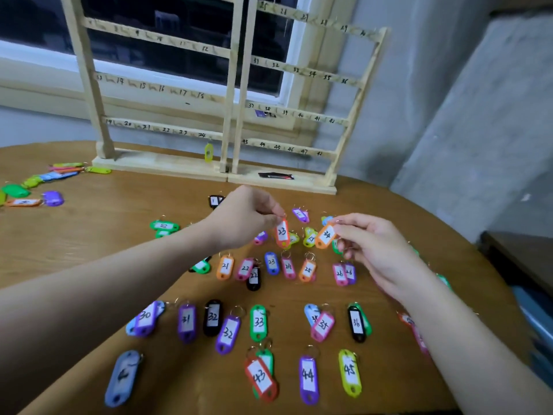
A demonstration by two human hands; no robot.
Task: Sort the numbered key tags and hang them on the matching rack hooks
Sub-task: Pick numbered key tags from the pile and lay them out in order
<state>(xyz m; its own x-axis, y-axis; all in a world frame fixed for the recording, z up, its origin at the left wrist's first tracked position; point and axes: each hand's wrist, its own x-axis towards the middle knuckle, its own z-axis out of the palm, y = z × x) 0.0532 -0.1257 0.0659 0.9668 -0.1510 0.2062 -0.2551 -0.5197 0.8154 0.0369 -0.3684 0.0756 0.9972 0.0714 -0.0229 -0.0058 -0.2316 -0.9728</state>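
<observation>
1. Head view looks down on a round wooden table (89, 250) strewn with coloured key tags, with the wooden rack (230, 94) upright at the far edge, straight ahead of both hands.
2. The left hand (248, 217) pinches the ring of an orange tag marked 23 (282, 233), which hangs below the fingertips with its long axis close to vertical, clear of the table.
3. The right hand (374, 247) pinches the top end of another orange tag (326, 235) – its number looks like 34 – and this one tilts, lower end pointing down and to the left.
4. The two held tags sit near each other but apart, above the middle of the table.
5. What the next move turns on, as I judge it: the hook labelled 23 (183, 132) is on the lowest rail of the rack's left half, ahead and to the left of the held 23 tag, so the left hand is the nearer one; the 34 label (312, 74) is higher up on the right half, on the right hand's side.
6. Each tag is a small flat plastic oblong with rounded ends, a white paper insert with a handwritten number and a thin metal ring at one end – light and easy to swing.
7. Only one yellow tag (209, 152) can be made out hanging, under 24; the rest lie in rough numbered rows on the table, so sorting looks well along and hanging barely begun.
</observation>
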